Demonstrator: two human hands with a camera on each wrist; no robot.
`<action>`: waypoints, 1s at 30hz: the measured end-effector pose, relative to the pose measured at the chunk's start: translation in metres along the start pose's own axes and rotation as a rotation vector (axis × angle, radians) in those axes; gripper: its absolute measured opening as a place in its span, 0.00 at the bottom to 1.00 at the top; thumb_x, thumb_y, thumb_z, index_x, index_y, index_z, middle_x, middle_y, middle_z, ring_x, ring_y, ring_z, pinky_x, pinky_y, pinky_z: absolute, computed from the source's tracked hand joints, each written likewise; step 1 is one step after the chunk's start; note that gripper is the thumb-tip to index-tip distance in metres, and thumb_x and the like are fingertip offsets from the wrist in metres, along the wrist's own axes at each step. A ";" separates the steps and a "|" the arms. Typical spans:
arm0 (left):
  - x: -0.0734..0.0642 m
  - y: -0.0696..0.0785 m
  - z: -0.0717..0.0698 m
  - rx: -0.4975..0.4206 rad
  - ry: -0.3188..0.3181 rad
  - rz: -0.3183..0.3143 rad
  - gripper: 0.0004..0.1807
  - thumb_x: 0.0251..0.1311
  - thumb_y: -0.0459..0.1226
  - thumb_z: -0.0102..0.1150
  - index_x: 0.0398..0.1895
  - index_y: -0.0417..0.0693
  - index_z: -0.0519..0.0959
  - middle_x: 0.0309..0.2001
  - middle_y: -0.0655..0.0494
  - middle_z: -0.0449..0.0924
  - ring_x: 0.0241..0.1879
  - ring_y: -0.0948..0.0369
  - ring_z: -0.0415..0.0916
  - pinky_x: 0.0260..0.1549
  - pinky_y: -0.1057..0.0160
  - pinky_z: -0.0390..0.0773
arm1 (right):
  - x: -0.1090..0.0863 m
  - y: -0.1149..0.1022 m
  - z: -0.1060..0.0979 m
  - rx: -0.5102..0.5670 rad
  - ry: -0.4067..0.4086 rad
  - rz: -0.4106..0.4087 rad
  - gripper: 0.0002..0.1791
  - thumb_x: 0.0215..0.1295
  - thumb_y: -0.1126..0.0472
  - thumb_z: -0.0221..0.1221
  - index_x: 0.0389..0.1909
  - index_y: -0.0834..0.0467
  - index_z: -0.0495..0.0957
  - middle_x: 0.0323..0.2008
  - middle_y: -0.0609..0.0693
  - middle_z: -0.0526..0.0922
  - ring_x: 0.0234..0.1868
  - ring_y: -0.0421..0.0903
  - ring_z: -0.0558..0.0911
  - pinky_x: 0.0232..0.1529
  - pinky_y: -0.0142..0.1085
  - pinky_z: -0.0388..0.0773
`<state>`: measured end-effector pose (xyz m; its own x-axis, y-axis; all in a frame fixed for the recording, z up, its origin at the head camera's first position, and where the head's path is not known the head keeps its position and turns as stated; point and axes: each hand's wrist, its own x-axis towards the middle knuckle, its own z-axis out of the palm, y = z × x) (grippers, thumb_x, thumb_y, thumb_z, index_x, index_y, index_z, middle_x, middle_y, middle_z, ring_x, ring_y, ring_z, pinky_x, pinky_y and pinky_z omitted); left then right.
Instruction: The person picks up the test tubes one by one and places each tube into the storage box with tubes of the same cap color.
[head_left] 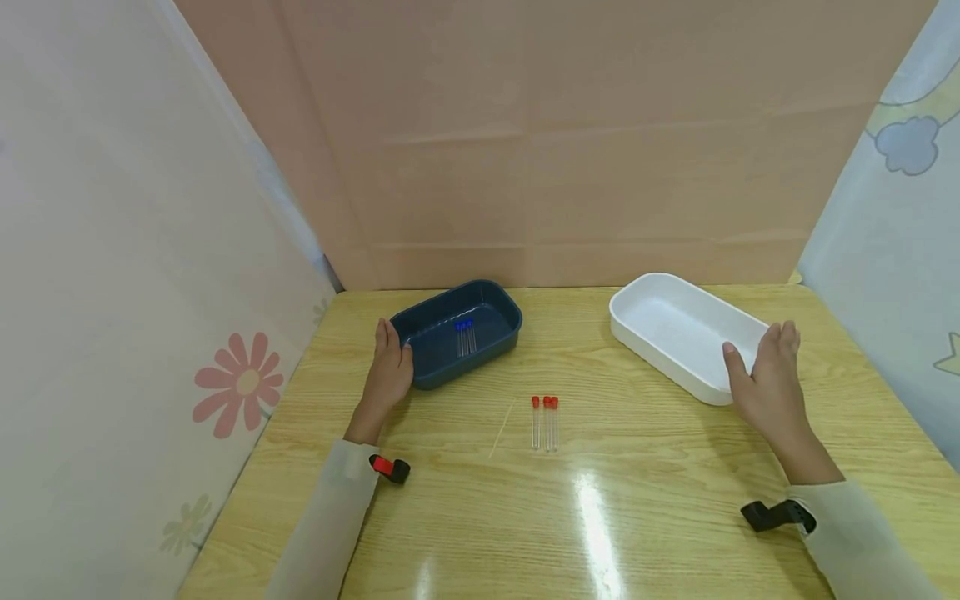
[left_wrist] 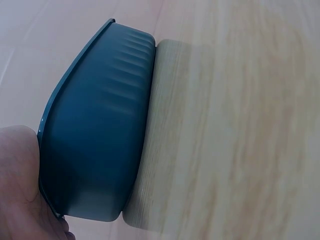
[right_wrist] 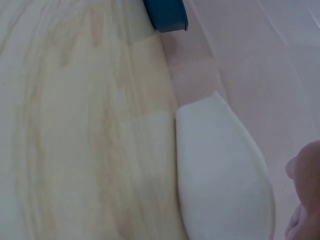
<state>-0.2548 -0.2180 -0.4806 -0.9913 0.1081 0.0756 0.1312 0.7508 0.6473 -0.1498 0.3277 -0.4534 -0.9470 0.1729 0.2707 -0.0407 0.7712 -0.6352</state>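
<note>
A dark blue tray [head_left: 495,342] stands on the table at left, with several thin clear tubes with blue caps [head_left: 465,333] lying in it. My left hand [head_left: 388,373] is at the tray's left end, fingers straight along the outside and thumb by the near rim. On the right, a white tray [head_left: 660,354] sits at an angle with nothing in it. Beside its right end is my right hand [head_left: 776,396], thumb and fingers spread apart. A gap shows between this hand and the white tray [right_wrist: 225,170] in the right wrist view.
Three clear tubes with red caps [head_left: 546,423] lie on the wooden table [head_left: 480,517] between the trays. Left of them is a thin pale strip [head_left: 501,429]. A brown paper-like backdrop [head_left: 570,167] rises behind the table, with patterned walls at both sides.
</note>
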 end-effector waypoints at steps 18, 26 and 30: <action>-0.002 0.005 -0.003 -0.006 -0.009 -0.003 0.36 0.82 0.46 0.27 0.79 0.40 0.25 0.79 0.47 0.14 0.79 0.50 0.22 0.74 0.44 0.45 | -0.001 0.016 0.010 -0.036 0.000 0.053 0.46 0.80 0.49 0.41 0.72 0.80 0.28 0.74 0.73 0.19 0.75 0.67 0.21 0.70 0.67 0.29; -0.001 0.002 -0.004 0.019 -0.011 -0.003 0.37 0.82 0.48 0.26 0.79 0.39 0.26 0.80 0.46 0.16 0.78 0.40 0.27 0.73 0.38 0.40 | -0.003 0.017 0.013 -0.024 0.019 0.055 0.46 0.80 0.49 0.42 0.72 0.80 0.29 0.74 0.75 0.21 0.76 0.67 0.22 0.71 0.65 0.29; 0.000 0.001 -0.006 0.023 -0.009 -0.002 0.38 0.82 0.51 0.25 0.79 0.39 0.27 0.80 0.43 0.18 0.78 0.38 0.28 0.73 0.38 0.37 | -0.002 0.016 0.013 -0.020 0.022 0.051 0.46 0.80 0.49 0.42 0.72 0.80 0.28 0.75 0.74 0.22 0.76 0.67 0.22 0.72 0.64 0.29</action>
<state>-0.2543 -0.2210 -0.4757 -0.9913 0.1129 0.0674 0.1300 0.7657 0.6299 -0.1525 0.3316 -0.4737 -0.9404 0.2254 0.2545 0.0137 0.7730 -0.6342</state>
